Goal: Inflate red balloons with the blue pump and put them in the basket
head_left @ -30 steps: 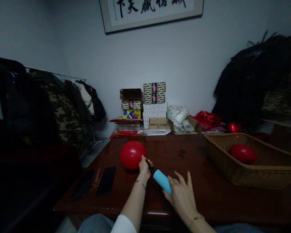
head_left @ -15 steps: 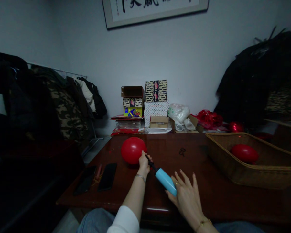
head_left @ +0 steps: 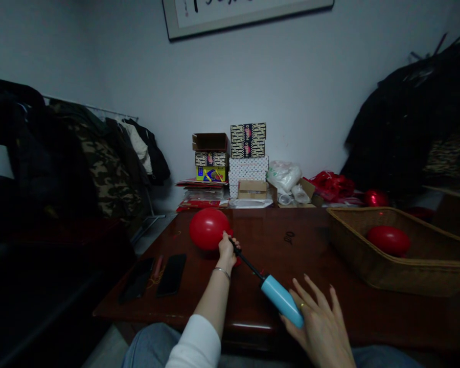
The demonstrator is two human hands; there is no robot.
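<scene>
A round red balloon [head_left: 209,228] sits above the dark wooden table, at the far side of my left hand [head_left: 227,249]. That hand is closed around the balloon's neck and the black end of a balloon pump [head_left: 281,300]. A black rod runs from there to the pump's light-blue barrel, which slants down to the right. My right hand [head_left: 320,319] has the barrel's near end between thumb and palm, its other fingers stretched out. The balloon's neck is hidden by my left fingers.
On the right a wicker basket [head_left: 383,271] holds another red balloon [head_left: 389,240]. Two dark phones [head_left: 171,275] lie at the table's left. Black loops [head_left: 289,236] rest mid-table. Stacked boxes [head_left: 248,171] and a clear plastic bag [head_left: 285,176] stand at the back.
My right hand has drawn the pump's blue barrel down and to the right, baring more of the black rod. My left hand stays nearly in place at the balloon.
</scene>
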